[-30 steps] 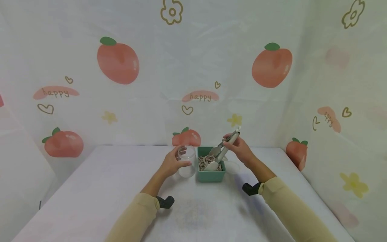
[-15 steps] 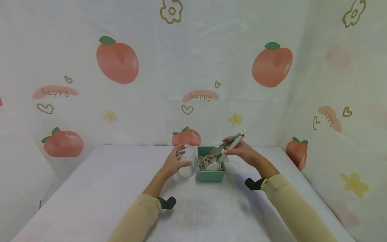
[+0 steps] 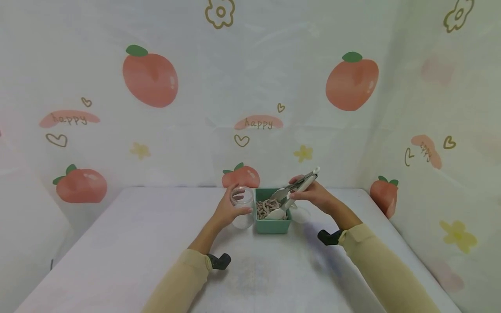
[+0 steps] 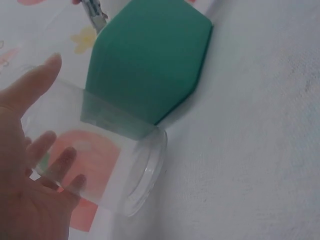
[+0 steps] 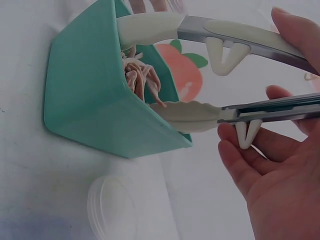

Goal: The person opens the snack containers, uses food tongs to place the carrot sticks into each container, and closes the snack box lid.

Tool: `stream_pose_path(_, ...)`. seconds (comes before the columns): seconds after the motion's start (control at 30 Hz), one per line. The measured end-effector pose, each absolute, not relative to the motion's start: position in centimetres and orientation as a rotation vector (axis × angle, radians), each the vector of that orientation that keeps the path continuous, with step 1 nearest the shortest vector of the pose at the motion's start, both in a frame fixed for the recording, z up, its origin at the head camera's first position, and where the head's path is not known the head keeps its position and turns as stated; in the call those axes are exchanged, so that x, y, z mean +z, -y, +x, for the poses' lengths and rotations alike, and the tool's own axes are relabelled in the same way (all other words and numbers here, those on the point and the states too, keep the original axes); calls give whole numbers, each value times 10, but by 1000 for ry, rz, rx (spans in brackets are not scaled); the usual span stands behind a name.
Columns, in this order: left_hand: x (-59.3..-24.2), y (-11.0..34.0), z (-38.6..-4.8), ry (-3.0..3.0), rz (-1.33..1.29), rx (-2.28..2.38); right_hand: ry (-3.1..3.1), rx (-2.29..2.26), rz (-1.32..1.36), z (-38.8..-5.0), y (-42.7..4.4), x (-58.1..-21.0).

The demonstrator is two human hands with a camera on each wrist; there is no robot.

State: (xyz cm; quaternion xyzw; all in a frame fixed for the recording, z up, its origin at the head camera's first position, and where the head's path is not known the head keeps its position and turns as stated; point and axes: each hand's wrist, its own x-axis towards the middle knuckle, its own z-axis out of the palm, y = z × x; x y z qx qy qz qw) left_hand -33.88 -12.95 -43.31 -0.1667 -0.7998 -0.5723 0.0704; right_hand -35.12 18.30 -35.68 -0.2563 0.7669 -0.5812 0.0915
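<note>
My left hand (image 3: pixel 227 210) holds a clear plastic jar (image 3: pixel 243 222) upright on the table, thumb and fingers round its side; its mouth is uncovered. Just right of it stands a green rectangular container (image 3: pixel 272 227) with pinkish-brown strips (image 3: pixel 267 208) inside; what they are I cannot tell for sure. My right hand (image 3: pixel 315 194) grips kitchen tongs (image 5: pixel 240 35) with metal arms and cream tips. In the right wrist view the tongs' arms are spread, and both tips reach into the container around the strips. The strips nearest the bottom are hidden by the container's wall.
A clear round lid (image 5: pixel 112 207) lies on the white-covered table (image 3: pixel 250 274), right of the container. Behind the table's far edge hangs a white sheet (image 3: pixel 188 143) printed with fruit, and a similar one closes the right side.
My right hand has moved slightly right and the tongs have tilted lower, their tips still in the container. The left hand and the jar have hardly moved.
</note>
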Motion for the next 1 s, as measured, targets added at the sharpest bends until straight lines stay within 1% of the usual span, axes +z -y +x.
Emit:
stream_pose_path(0.3, -428, 131, -338, 2450, -467, -1654, -2241, -1865, -833, -348, -182, -350)
stream_pose_path(0.53, -409, 126, -319, 2420, -520, -1739, -2181, -1830, -898, -343, -183, -356)
stream_pose_path(0.8, -431, 129, -337, 2423, -499, -1706, -2233, -1840, -890, -342, -186, -361)
stream_pose_path(1.0, -434, 132, -339, 2435, -533, -1681, -2317, -1932, -845, -342, -185, -362)
